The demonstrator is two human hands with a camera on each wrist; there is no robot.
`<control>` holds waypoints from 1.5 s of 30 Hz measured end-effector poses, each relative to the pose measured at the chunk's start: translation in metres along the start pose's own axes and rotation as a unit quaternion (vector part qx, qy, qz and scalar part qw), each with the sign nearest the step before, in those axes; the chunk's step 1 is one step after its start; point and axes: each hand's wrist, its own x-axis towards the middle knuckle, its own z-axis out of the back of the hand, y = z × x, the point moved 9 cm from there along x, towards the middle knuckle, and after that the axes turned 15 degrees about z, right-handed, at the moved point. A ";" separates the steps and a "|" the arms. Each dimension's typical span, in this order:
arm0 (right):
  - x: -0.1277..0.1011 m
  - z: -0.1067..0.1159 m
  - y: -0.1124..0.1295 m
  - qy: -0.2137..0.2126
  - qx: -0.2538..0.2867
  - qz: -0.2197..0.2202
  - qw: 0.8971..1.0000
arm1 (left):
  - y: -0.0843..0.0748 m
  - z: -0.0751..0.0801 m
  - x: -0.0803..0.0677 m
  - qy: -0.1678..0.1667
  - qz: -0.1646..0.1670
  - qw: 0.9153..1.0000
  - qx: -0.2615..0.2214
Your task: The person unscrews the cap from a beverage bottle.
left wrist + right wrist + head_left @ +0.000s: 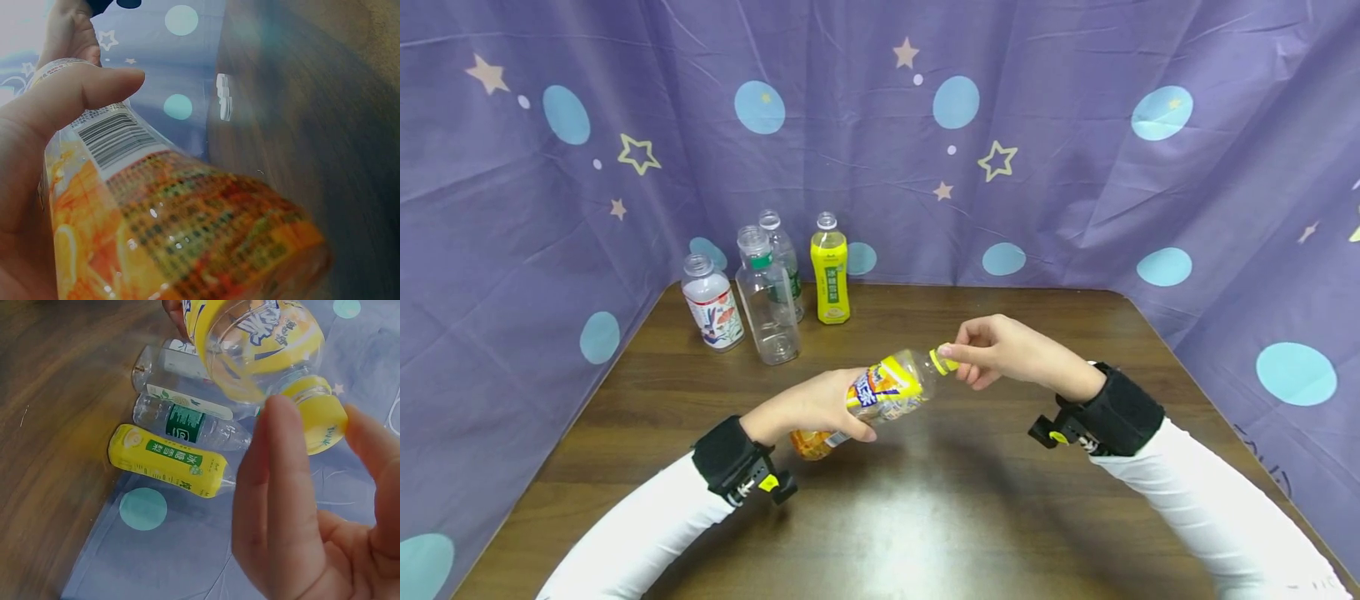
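Observation:
A clear plastic drink bottle (887, 387) with an orange-and-yellow label is tilted above the table, its neck up toward the right. My left hand (820, 407) grips it round the lower body, the thumb lying across the label near a barcode in the left wrist view. At the neck sits a yellow cap (322, 422). My right hand (992, 352) pinches this cap between thumb and fingers, and in the right wrist view the cap is on the neck. The bottle looks empty of drink.
Uncapped bottles stand at the back left of the wooden table (1037, 500): a white-labelled one (718, 312), a tall clear one (767, 308), a green-labelled clear one (782, 250) behind it, and a yellow-labelled one (830, 275). A purple curtain (880, 183) surrounds the table's back and sides.

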 end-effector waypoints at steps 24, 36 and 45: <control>-0.001 0.000 0.024 -0.010 0.025 0.128 0.991 | 0.002 0.000 0.000 0.003 0.003 1.000 -0.006; -0.001 0.001 0.003 -0.027 0.047 0.023 0.998 | 0.001 0.000 0.001 0.005 0.008 1.000 -0.009; -0.003 -0.001 -0.004 -0.004 0.030 -0.015 0.999 | -0.001 -0.001 0.000 0.006 -0.001 1.000 -0.010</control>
